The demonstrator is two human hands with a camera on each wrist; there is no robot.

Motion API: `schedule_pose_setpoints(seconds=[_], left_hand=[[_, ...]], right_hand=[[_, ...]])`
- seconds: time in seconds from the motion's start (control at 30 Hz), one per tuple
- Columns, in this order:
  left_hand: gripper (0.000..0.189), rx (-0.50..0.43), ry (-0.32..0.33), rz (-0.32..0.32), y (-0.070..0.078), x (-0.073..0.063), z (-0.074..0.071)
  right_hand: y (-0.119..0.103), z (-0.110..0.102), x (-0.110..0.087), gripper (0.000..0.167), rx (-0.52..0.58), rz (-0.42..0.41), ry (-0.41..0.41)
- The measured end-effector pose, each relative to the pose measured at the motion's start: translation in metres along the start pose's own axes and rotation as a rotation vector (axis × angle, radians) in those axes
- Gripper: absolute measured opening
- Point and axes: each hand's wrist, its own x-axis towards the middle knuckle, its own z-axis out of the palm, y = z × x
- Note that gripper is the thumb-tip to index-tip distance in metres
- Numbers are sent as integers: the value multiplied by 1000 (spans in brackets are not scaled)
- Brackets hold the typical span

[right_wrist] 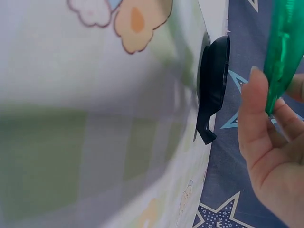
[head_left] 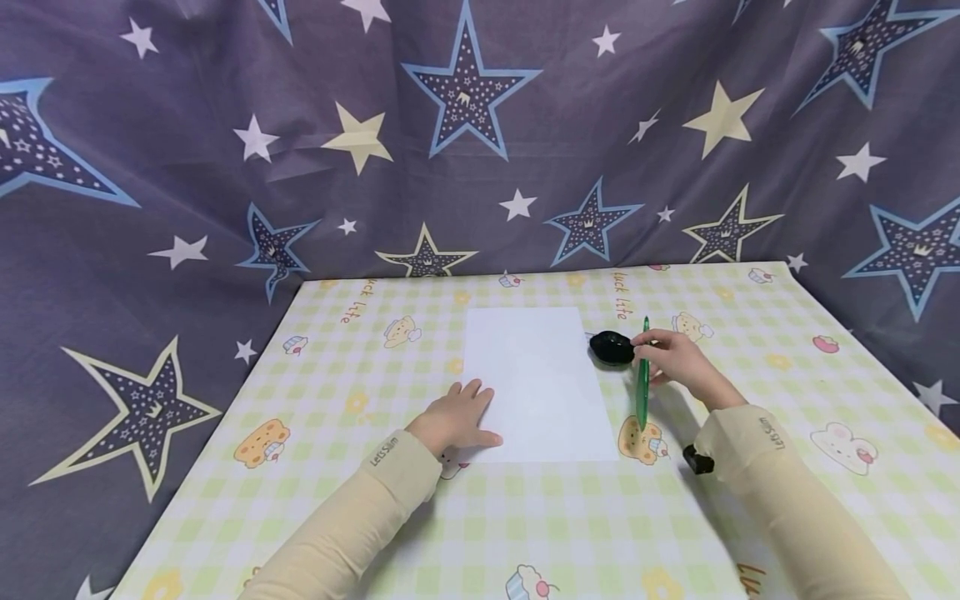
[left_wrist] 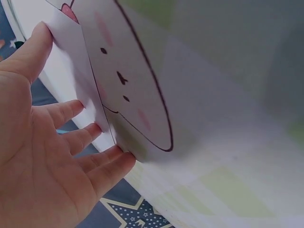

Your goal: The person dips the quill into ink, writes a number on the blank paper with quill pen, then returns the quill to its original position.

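A white sheet of paper point(head_left: 540, 392) lies on the checked tablecloth. My left hand point(head_left: 459, 417) rests at its lower left edge with fingers spread; in the left wrist view the fingertips point(left_wrist: 124, 159) touch the cloth and the sheet's edge. To the right of the sheet, my right hand point(head_left: 678, 362) pinches a long, tapered piece of translucent green plastic point(head_left: 642, 387), seen nearly edge-on, above the cloth. Just left of those fingers sits a glossy black oval thing point(head_left: 612, 348); the right wrist view shows a short bent tab on its body point(right_wrist: 213, 78).
The table's cloth point(head_left: 570, 533) carries printed bears, cupcakes and flowers. Behind the far edge and along both sides hangs a dark star-patterned curtain point(head_left: 480, 192). A small black block point(head_left: 699, 460) shows beside the right sleeve cuff.
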Motion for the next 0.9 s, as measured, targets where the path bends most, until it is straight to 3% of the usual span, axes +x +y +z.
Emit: schedule_pose_setpoints(seconds=[0.4, 0.9], left_hand=[[82, -5, -3, -2, 0, -2, 0], [81, -21, -12, 9, -1, -5, -1]], right_hand=[[-1, 0, 1, 40, 142, 47, 19], [0, 0, 3, 29, 41, 48, 52]])
